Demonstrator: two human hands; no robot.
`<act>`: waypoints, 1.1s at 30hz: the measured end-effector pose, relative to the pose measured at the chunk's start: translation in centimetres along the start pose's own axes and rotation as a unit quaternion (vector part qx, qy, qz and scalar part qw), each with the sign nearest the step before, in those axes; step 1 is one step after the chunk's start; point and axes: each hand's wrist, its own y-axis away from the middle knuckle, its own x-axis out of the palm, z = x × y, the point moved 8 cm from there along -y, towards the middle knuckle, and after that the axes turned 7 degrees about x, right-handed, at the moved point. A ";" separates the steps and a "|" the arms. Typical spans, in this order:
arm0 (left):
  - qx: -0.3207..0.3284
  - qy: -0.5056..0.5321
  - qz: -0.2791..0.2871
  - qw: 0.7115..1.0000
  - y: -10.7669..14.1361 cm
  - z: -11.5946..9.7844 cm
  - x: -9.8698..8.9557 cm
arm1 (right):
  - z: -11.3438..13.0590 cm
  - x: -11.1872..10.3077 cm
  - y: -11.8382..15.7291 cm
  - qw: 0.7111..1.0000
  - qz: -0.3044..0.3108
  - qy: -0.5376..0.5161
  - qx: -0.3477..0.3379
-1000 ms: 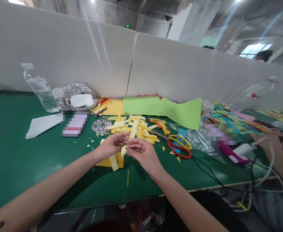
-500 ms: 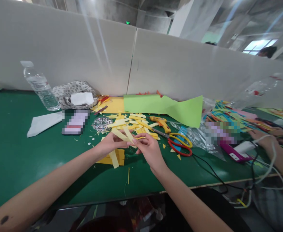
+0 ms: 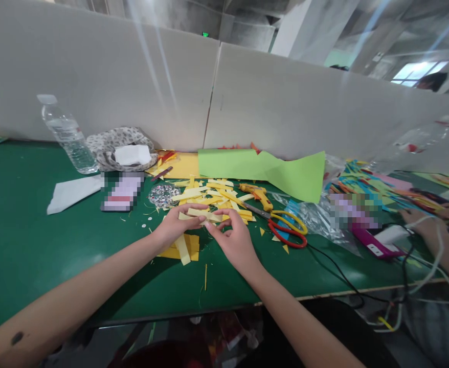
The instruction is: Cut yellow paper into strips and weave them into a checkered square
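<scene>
Pale yellow paper strips (image 3: 199, 214) are pinched between my left hand (image 3: 174, 225) and my right hand (image 3: 234, 237), whose fingertips nearly meet at the middle of the view. Behind them a heap of yellow strips (image 3: 219, 191) lies on the green table (image 3: 132, 276). Just below my left hand, a darker yellow piece (image 3: 193, 246) has a pale strip (image 3: 183, 250) lying across it. Scissors (image 3: 289, 230) with red and yellow handles rest to the right, beside a yellow glue gun (image 3: 258, 195). A round dish of small shiny bits (image 3: 163, 194) sits behind my left hand.
Light green paper (image 3: 263, 168) stands against the grey partition (image 3: 132, 76). At the left are a water bottle (image 3: 69, 135), a spotted cloth bag (image 3: 120, 138) and a phone (image 3: 124, 191). Another person's hand (image 3: 424, 225) is at the right, near cables and a magenta device (image 3: 376, 244).
The strips between my hands stood crossed and angled upward; now they lie flatter and more level. My fingertips have come closer together. The view has shifted slightly.
</scene>
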 end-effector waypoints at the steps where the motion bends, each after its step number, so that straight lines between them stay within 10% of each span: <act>1: 0.004 -0.011 0.001 1.000 0.0 -0.2 0.0 | -0.1 -0.1 0.0 1.000 -0.006 -0.005 0.000; 16: -0.019 -0.012 -0.016 1.000 -0.2 -0.1 -0.5 | -1.2 0.9 -1.2 0.974 0.178 -0.014 0.141; 33: 0.017 0.082 -0.065 0.994 -0.6 -0.1 -1.6 | -1.5 -0.2 -1.7 0.991 0.058 0.002 0.119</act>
